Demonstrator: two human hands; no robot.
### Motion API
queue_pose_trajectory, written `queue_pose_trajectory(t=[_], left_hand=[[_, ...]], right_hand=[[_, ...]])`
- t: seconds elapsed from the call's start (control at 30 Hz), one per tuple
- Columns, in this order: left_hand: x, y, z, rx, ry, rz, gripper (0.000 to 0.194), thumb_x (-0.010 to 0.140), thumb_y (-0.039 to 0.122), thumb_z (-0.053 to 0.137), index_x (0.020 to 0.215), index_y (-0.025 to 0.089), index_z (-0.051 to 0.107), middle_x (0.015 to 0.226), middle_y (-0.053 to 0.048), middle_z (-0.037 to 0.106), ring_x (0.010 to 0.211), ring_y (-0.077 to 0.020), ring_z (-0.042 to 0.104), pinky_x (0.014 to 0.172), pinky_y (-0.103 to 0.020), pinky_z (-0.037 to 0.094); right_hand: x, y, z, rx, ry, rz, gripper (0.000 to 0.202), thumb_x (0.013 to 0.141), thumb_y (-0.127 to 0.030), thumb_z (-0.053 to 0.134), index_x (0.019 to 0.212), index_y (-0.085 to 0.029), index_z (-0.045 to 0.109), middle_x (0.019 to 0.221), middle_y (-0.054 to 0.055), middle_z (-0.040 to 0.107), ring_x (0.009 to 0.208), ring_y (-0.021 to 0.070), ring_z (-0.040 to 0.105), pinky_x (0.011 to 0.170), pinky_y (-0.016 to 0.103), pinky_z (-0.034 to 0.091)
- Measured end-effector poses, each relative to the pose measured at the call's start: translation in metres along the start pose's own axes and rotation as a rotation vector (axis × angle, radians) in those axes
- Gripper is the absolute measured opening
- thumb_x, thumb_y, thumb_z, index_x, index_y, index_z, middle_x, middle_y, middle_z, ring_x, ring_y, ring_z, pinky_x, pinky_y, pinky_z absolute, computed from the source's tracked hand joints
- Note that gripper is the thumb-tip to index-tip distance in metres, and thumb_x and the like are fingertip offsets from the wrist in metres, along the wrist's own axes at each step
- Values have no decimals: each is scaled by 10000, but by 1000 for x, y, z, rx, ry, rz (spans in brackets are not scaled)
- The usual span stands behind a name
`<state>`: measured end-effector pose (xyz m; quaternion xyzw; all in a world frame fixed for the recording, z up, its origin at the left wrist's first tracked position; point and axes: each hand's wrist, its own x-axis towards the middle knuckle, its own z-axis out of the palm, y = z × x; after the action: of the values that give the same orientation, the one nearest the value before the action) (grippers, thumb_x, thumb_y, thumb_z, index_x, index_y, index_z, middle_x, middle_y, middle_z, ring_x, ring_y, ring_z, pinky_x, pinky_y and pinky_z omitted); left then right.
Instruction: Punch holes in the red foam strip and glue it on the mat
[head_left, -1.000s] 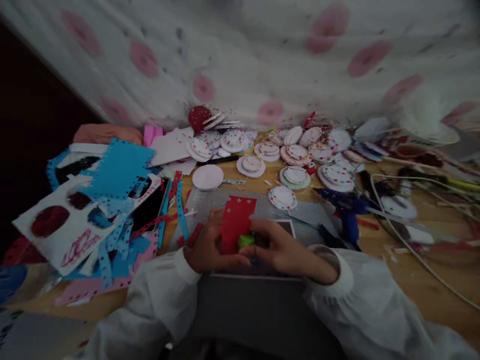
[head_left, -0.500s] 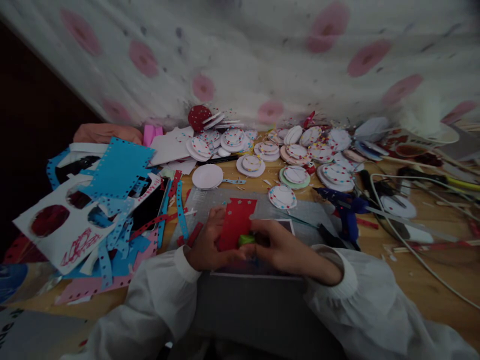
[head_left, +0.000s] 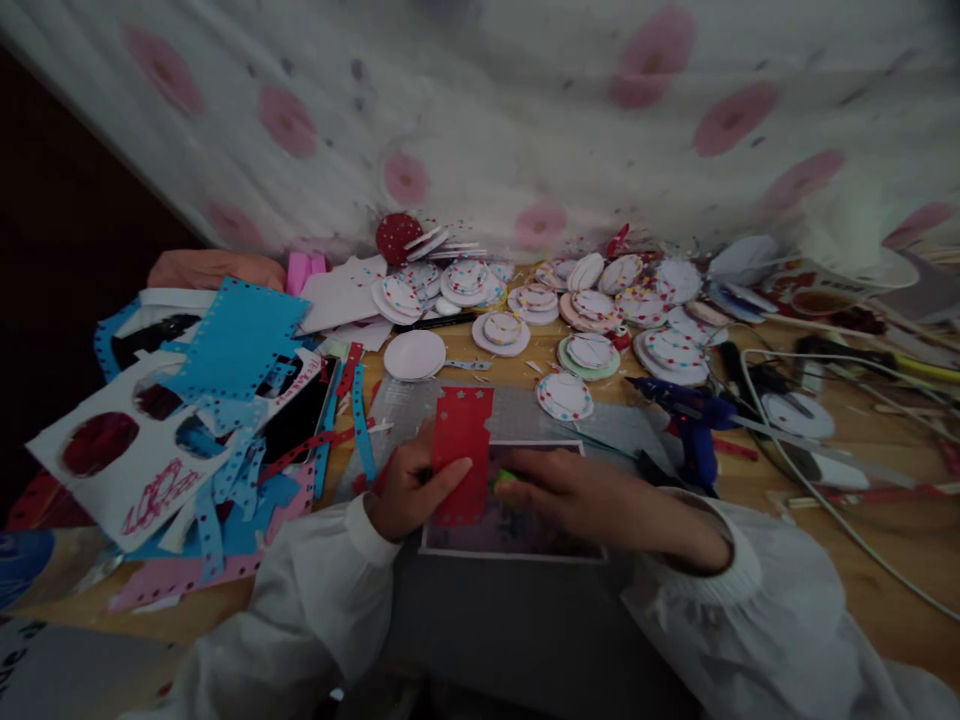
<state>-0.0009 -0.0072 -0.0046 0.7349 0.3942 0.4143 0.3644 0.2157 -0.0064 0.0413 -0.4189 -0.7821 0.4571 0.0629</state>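
Observation:
My left hand [head_left: 409, 490] pinches a red paper strip [head_left: 459, 452] punched with small stars, holding it upright over a grey cutting mat [head_left: 525, 410]. My right hand [head_left: 592, 492] lies beside the strip, its fingers closed around a small green punch [head_left: 504, 478] that is mostly hidden. Below both hands a white-bordered picture card [head_left: 517, 528] rests on the mat. Both arms wear white sleeves.
Many round white paper discs [head_left: 589, 352] with coloured dots cover the back of the wooden table [head_left: 862, 590]. Blue and pink punched paper scraps [head_left: 232, 345] pile at the left. A blue glue gun [head_left: 694, 420], white cables [head_left: 795, 465] and tools lie right. A dotted cloth [head_left: 525, 120] hangs behind.
The red strip has come off the green punch and shifted left, now held flat and upright by my left hand. My right hand has lowered and stretched out beside it.

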Motion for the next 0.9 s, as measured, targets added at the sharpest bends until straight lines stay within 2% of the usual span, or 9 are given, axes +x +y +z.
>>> queue_pose_trajectory(t=[0.1,0.33,0.5,0.7,0.9], left_hand=[[1,1,-1,-15,-12,18,315,885,294,534,598,165,561,635,-7,592,599,-136,528,635,-301,445],[2,4,-1,5,-45,11,280,892,283,513,650,168,594,714,-35,655,705,-171,593,681,-324,464],[1,2,-1,2,-35,15,343,900,331,508,607,168,581,610,-9,602,614,-148,554,694,-342,470],[1,2,-2,-2,-59,-10,391,908,374,495,591,162,576,602,-16,594,598,-143,540,683,-342,469],[2,4,-2,-7,-52,-11,384,905,367,507,587,162,577,618,-13,584,642,-149,556,666,-318,461]], right_hand=[[0,-4,-6,42,-8,35,343,946,-460,381,934,-177,575,809,38,604,691,158,548,606,275,423],[-1,-6,-8,103,-1,38,330,912,-508,456,926,-187,531,805,6,539,697,135,500,620,261,429],[-1,-5,-8,129,6,29,299,915,-477,467,927,-187,537,811,9,546,701,134,503,617,261,436],[0,-5,-7,122,35,11,281,914,-455,479,952,-186,550,847,22,584,729,141,517,667,278,445],[0,-4,-8,144,40,8,302,904,-484,483,901,-189,546,780,2,544,667,125,492,583,247,419]])
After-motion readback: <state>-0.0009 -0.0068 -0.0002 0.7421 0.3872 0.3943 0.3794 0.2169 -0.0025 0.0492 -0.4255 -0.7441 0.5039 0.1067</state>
